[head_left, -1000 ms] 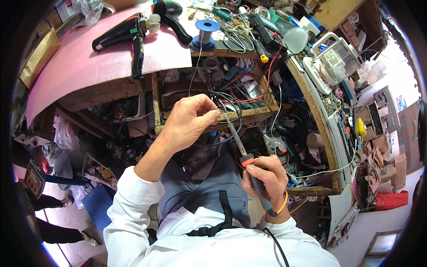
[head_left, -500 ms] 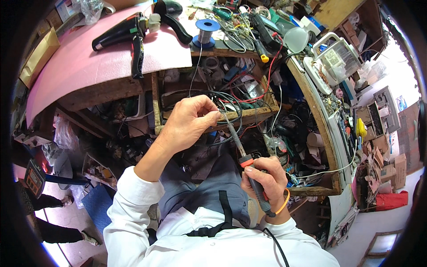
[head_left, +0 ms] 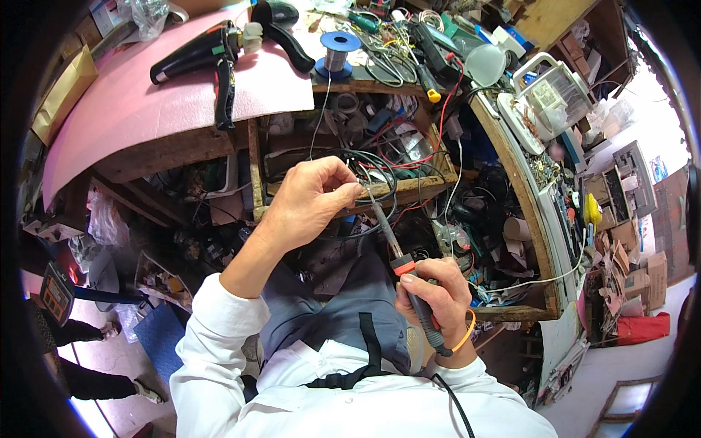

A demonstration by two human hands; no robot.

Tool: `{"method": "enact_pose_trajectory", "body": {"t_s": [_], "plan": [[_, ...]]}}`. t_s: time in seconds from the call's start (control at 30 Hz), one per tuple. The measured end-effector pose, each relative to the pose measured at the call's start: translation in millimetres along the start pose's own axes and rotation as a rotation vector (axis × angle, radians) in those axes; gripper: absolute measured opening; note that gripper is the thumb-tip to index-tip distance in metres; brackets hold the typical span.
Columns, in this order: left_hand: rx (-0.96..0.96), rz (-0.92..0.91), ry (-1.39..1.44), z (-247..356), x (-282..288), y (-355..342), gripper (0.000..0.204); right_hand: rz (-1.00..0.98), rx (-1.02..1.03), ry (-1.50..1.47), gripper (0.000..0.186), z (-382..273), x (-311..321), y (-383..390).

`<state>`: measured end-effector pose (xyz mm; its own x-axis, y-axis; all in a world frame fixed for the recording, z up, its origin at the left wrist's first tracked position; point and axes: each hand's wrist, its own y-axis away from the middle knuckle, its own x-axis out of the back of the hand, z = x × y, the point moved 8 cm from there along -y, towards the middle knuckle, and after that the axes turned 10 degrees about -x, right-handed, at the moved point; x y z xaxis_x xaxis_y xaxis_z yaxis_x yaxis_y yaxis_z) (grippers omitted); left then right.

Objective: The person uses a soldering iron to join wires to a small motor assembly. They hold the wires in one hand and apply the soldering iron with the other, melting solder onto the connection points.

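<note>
My right hand (head_left: 436, 292) grips a soldering iron (head_left: 392, 241) with a dark handle and a red-orange collar, its metal shaft pointing up and left. The tip reaches right beside the pinched thumb and forefinger of my left hand (head_left: 310, 201). A thin solder wire (head_left: 320, 120) runs down from a blue spool (head_left: 340, 51) on the bench to my left hand and passes out of sight there. Just past those fingers hangs a coiled black cable (head_left: 393, 171) with bared wire ends close to the iron's tip. The exact joint is too small to make out.
An open wooden drawer (head_left: 445, 179) full of wires lies beyond my hands. On the pink-covered bench (head_left: 277, 91) rests a black tool with a handle (head_left: 193, 55). A yellow-tipped screwdriver (head_left: 431, 87) and a clear-jug appliance (head_left: 551, 95) stand to the right. A person's legs (head_left: 80, 376) show at lower left.
Both hands and the soldering iron keep almost the same place; only a very slight shift of the iron shows.
</note>
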<state>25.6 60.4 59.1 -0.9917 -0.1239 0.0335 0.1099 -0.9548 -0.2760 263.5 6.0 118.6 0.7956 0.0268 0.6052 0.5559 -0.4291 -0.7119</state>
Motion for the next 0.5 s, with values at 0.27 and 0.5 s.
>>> {"method": "enact_pose_trajectory", "body": {"t_s": [0.27, 0.5], "plan": [[-0.013, -0.001, 0.013, -0.6, 0.2, 0.0, 0.013, -0.004, 0.014, 0.001, 0.064, 0.4, 0.7, 1.1], [-0.016, -0.003, 0.004, -0.5, -0.1, 0.1, 0.012, 0.004, 0.017, -0.001, 0.060, 1.3, 0.8, 2.9]]}}
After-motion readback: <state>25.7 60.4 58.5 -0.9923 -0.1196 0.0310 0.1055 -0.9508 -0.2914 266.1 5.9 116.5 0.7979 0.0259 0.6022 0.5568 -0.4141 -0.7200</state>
